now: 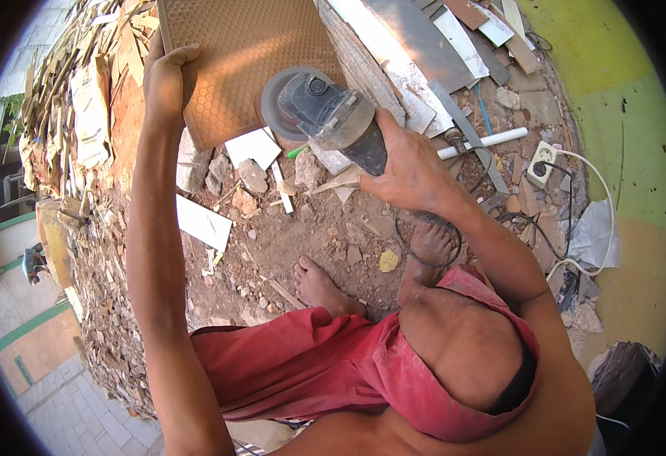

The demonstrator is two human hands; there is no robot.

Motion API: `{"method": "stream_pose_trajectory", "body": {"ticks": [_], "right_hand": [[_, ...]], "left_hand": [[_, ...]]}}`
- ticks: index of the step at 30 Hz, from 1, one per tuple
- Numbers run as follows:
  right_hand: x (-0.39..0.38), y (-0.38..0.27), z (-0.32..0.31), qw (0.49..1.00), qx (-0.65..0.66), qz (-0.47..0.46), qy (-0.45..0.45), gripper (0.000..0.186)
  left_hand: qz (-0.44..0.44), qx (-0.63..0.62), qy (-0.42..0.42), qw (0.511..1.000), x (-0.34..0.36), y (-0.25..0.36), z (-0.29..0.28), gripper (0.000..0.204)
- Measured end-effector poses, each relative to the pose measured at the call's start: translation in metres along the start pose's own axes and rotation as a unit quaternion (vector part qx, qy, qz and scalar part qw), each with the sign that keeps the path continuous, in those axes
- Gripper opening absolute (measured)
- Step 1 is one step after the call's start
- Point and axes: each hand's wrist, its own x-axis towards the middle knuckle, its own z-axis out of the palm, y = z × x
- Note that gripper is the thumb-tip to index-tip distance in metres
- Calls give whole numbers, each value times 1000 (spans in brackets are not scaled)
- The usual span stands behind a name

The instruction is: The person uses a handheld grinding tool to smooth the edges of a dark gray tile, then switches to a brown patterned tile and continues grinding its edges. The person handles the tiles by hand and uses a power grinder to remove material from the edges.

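Observation:
My left hand (167,80) grips the left edge of a brown tile (242,72) with a hexagon pattern, thumb on its face and most fingers out of sight behind. The tile stands tilted at the upper middle. My right hand (412,163) is wrapped round the body of a dark angle grinder (340,118). Its grey disc (276,106) overlaps the tile's lower right part; I cannot tell whether the two touch. A black cord (403,232) loops below the grinder.
My bare feet (321,289) rest on rubble and dirt. White tile pieces (205,222), stones (253,176) and a white pipe (485,143) lie around. A white power strip (542,163) with cords sits at the right. Wood scraps (44,114) are heaped at the left.

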Motion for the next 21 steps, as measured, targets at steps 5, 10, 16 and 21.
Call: {"method": "stream_pose_trajectory", "body": {"ticks": [5,10,16,21], "right_hand": [[1,0,-4,999,-6,31,-22,72],[-1,-2,-4,1000,-5,-16,8,65],[1,-3,0,1000,17,-20,-7,66],[3,-4,0,1000,13,-18,-7,70]], "left_hand": [[-3,42,11,999,-2,3,0,55],[11,-15,-15,1000,7,-4,-5,55],[6,-23,-9,1000,5,-8,-7,55],[5,16,8,1000,4,-3,-5,56]]}}
